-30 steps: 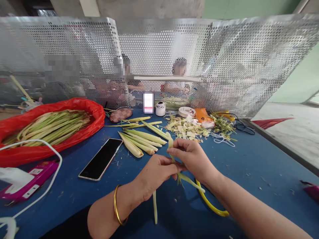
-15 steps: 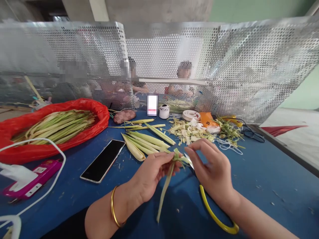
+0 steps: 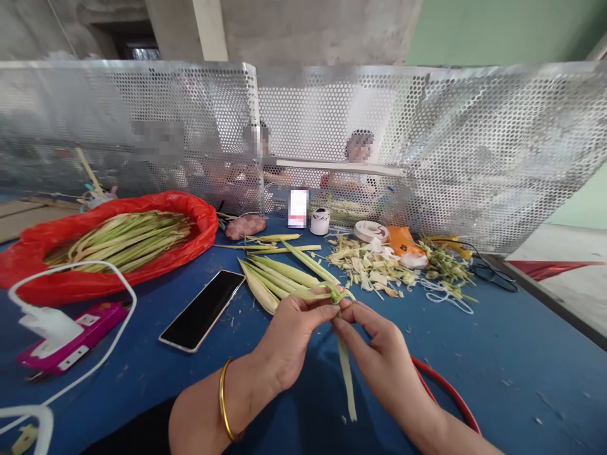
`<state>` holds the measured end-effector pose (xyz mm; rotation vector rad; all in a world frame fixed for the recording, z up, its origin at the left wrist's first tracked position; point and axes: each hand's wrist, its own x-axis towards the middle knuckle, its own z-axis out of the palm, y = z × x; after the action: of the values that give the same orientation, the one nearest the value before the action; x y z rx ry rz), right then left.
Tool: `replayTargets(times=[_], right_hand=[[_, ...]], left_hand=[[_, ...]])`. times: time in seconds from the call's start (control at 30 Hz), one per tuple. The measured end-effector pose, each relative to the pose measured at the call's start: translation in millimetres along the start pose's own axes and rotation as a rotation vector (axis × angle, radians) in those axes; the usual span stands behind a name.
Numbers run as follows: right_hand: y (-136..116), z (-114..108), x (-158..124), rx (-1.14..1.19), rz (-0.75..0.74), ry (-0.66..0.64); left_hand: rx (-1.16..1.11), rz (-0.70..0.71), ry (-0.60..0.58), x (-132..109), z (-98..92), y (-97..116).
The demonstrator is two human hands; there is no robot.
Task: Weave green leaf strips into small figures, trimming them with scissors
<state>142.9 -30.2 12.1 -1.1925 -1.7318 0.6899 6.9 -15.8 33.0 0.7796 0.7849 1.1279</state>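
In front of me, both hands meet at a folded, knotted piece of green leaf [image 3: 336,296]. My left hand [image 3: 294,335] pinches it between thumb and fingers from the left, a gold bangle on the wrist. From the right, my right hand [image 3: 379,344] pinches the same piece, thumb and forefinger close against the left fingertips. A pale green leaf strip [image 3: 348,379] hangs from the knot below the fingers. Partly hidden beneath my right forearm is a curved red handle [image 3: 450,388]; the rest of that tool is out of sight. Loose long leaves [image 3: 284,275] lie just beyond my left hand.
A black phone [image 3: 203,309], a purple power strip [image 3: 71,338] and a red bag [image 3: 190,205] of leaves lie left. Leaf scraps [image 3: 374,265], a tape roll [image 3: 371,230] and cut sprigs [image 3: 446,262] lie behind. A perforated metal screen [image 3: 322,114] stands beyond, people behind it.
My right hand has moved left and now grips the leaf piece beside my left hand. The hanging strip has swung right. A yellow handle showed under the right hand before; a red one shows now.
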Motion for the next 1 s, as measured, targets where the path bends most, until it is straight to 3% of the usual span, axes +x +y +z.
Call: replayTargets(times=[0.37, 0.53, 0.73, 0.9, 1.0], right_hand=[[-7, -7, -1, -0.100, -0.089, -0.078], [-4, -25, 6, -0.239, -0.190, 0.096], [5, -27, 16, -0.200, -0.232, 0.020], [0, -24, 13, -0.298, -0.361, 0.034], [-9, -26, 10, -0.284, -0.283, -0.059]], left_hand=[[-0.086, -0.049, 0.026, 0, -0.9, 1], [-0.113, -0.089, -0.026, 0, -3.6, 3], [-0.100, -0.141, -0.095, -1, -6.6, 4], [0.057, -0.140, -0.018, -2, -2.7, 5], [0.147, -0.119, 0.006, -2, -2.3, 5]])
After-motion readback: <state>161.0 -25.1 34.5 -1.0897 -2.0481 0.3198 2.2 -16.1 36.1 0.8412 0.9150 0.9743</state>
